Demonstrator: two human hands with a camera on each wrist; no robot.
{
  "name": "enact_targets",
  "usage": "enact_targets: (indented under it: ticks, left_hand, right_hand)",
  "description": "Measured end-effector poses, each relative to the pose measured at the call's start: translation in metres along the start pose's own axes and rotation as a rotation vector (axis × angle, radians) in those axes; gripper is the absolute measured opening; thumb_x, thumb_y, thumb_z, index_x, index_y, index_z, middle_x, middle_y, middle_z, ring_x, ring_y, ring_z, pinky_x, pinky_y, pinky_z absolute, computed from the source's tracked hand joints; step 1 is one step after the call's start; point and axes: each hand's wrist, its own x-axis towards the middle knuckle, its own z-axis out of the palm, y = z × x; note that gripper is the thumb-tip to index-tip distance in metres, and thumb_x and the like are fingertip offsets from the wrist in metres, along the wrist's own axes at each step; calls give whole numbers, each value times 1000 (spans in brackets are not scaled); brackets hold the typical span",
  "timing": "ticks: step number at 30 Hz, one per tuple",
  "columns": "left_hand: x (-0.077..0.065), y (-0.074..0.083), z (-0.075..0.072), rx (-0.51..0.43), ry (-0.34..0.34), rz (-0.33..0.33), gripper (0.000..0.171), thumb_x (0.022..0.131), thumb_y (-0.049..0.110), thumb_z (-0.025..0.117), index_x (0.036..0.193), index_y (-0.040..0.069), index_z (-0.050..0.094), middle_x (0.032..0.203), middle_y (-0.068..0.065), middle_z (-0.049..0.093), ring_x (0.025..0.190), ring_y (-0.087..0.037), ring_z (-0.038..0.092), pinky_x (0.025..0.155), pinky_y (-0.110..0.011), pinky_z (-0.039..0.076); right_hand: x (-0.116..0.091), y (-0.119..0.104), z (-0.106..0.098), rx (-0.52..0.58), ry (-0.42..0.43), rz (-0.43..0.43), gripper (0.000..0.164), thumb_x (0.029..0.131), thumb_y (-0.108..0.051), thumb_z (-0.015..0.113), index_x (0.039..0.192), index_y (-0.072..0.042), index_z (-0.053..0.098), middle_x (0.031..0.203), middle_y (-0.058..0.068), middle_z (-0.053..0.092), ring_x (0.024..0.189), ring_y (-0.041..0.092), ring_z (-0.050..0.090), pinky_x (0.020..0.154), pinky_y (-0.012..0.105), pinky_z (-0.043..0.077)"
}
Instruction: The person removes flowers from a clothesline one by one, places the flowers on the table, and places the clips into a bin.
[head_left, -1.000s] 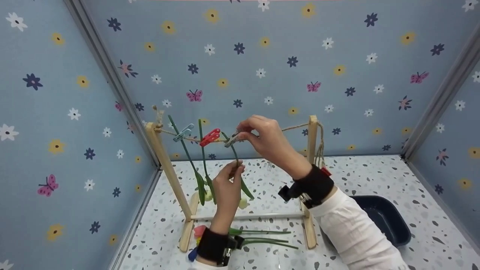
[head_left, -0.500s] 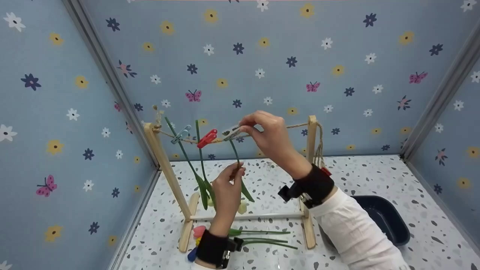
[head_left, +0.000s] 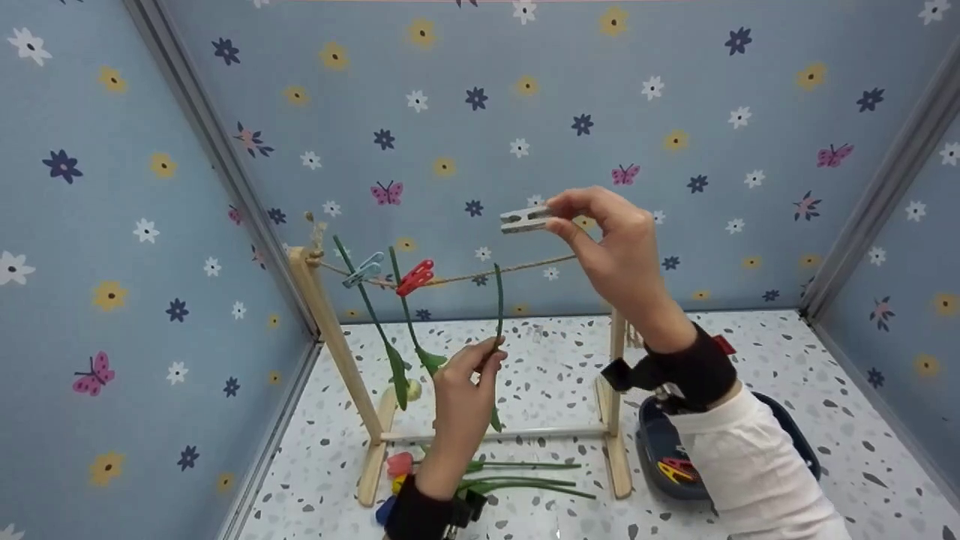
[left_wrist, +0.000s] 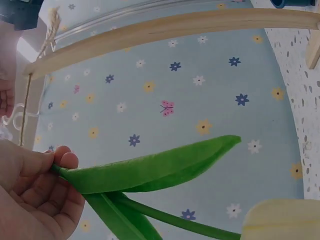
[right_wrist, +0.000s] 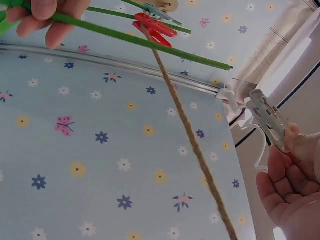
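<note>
My left hand [head_left: 469, 382] pinches the green stem of an artificial tulip [head_left: 500, 300], whose cut end points up near the rope [head_left: 525, 266]. In the left wrist view its leaf [left_wrist: 160, 165] and cream bloom [left_wrist: 282, 220] hang past the fingers. Above and right of the rope, my right hand [head_left: 615, 240] pinches a grey clothespin [head_left: 525, 220] that holds nothing. Two tulips hang upside down on the rope at the left, one under a light blue clothespin [head_left: 364, 270], the other under a red clothespin [head_left: 415, 277].
A wooden frame [head_left: 337, 345] carries the rope between its posts. Several tulips [head_left: 525, 484] with pink, yellow and blue blooms lie on the speckled table in front. At the right stands a dark blue basin [head_left: 795, 435] with red and yellow clothespins [head_left: 677, 470] inside.
The grey clothespin has come off the rope and moved up and right with my right hand. My left hand has shifted slightly right and down with the tulip, its stem now off the clothespin.
</note>
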Motion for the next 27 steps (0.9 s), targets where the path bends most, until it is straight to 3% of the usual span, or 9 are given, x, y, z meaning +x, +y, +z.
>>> enact_targets:
  ticks: [3,10,15,20,27]
  left_hand:
    - [0,11,-5,24,-37,45,20,81,6,63,101,7,67,81,-2,65,67,-7,58,54,-16,46]
    - [-6,22,-17,72,-96,160,20,79,4,65,99,6,67,78,-3,64,65,-7,58,51,-12,43]
    - [-13,20,-24,153,-143,199,22,81,5,63,102,9,67,78,-1,63,71,-8,57,56,-16,44]
    - [-27,8,-25,275,-196,193,22,81,7,63,101,14,67,78,2,62,72,-9,56,62,-21,46]
    - [-50,-26,-23,452,-293,190,21,75,2,68,93,12,69,74,3,60,69,-11,55,62,-25,46]
  right_hand:
    - [3,-15,-21,37,13,23,20,71,7,67,91,8,62,86,19,63,80,24,60,81,28,48]
    - [-8,-6,-70,138,67,86,31,66,15,68,95,17,58,90,27,59,83,30,57,82,31,48]
    - [-24,6,-97,130,107,159,33,68,17,66,99,17,57,93,29,58,84,32,56,82,27,47]
    - [-51,22,-117,52,106,219,32,70,16,65,101,16,58,95,30,57,86,30,57,83,24,46]
    - [-109,51,-130,-141,34,355,33,71,8,69,102,10,60,97,26,58,89,25,58,84,15,43]
